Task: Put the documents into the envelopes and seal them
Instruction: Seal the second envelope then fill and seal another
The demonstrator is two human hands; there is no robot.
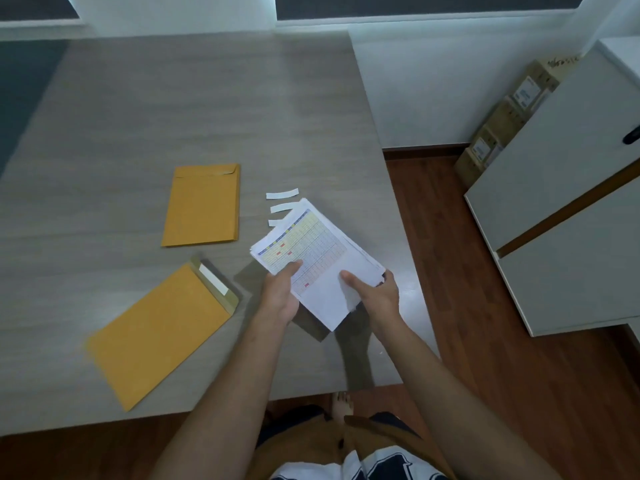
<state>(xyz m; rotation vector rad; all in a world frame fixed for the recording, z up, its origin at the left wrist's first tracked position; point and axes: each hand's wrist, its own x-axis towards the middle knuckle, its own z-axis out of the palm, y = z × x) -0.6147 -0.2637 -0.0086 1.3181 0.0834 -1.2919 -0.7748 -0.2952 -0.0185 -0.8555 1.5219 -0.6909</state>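
I hold a stack of white documents above the table, its top sheet printed with a coloured grid. My left hand grips the stack's near left edge, thumb on top. My right hand grips the near right edge, thumb on top as well. An orange envelope lies at the near left with its flap open and a white adhesive strip showing. A second orange envelope, flap folded down, lies farther back.
Three white peeled strips lie on the grey wooden table just behind the documents. To the right stands a white cabinet, with cardboard boxes against the wall. Wooden floor lies beyond the table's right edge.
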